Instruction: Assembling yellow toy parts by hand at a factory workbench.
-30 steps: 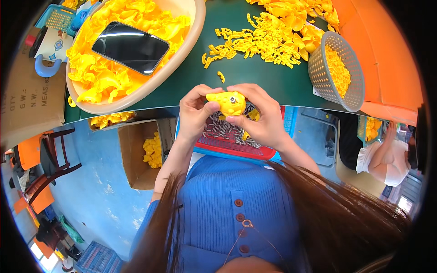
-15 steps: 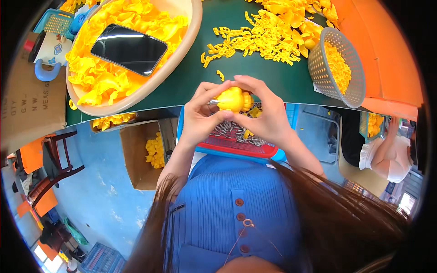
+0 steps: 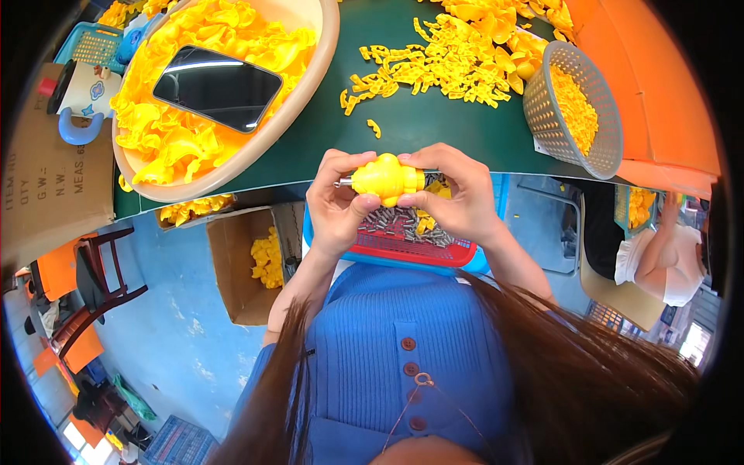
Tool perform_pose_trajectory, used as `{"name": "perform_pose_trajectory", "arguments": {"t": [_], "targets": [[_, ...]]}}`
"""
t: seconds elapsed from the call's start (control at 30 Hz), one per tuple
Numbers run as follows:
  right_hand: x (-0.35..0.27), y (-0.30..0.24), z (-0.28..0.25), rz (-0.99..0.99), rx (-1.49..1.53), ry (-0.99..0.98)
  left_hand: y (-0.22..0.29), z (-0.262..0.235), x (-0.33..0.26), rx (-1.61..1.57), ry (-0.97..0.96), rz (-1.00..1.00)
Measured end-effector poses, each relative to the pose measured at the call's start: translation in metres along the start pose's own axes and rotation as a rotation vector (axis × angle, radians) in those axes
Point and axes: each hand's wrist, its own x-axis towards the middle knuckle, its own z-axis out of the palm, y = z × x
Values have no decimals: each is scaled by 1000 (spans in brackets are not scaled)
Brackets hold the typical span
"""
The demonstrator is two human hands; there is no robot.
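Both hands, left hand [image 3: 337, 205] & right hand [image 3: 457, 198], grip the yellow toy [image 3: 387, 178] over the red tray [image 3: 418, 244]; best hold it steady, w/ metal pin [image 3: 342, 184] lined up straight.

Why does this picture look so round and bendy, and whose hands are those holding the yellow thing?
The picture comes from a small camera worn on a person's head, looking down. Its wide lens bends straight edges, so everything looks round.

The hands belong to that person. The left hand and right hand together hold a yellow plastic piece with a thin metal pin sticking out of its left end.

Just under the hands sits a red tray of small metal pins. On the green table lie loose yellow pieces, a grey mesh basket holding more, and a big beige bowl of yellow parts with a dark phone on top.
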Motion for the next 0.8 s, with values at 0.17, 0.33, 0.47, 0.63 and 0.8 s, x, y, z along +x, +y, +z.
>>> {"name": "perform_pose_trajectory", "arguments": {"t": [0.17, 0.33, 0.47, 0.63, 0.8], "targets": [[-4, -5, 21, 66, -9, 99, 8, -11, 1, -31, 10, -112], [-5, -1, 30, -113, -95, -99, 32, -104, -19, 180, -307, -330], [28, 7, -6, -28, -182, 77, 31, -198, -74, 343, -47, -737], [121, 55, -33, 91, -407, 151, -60, -318, -187, 1417, 45, -1109], [235, 118, -33, 302, 7, 310, -114, -328, -254, 1495, 45, -1466]]}}
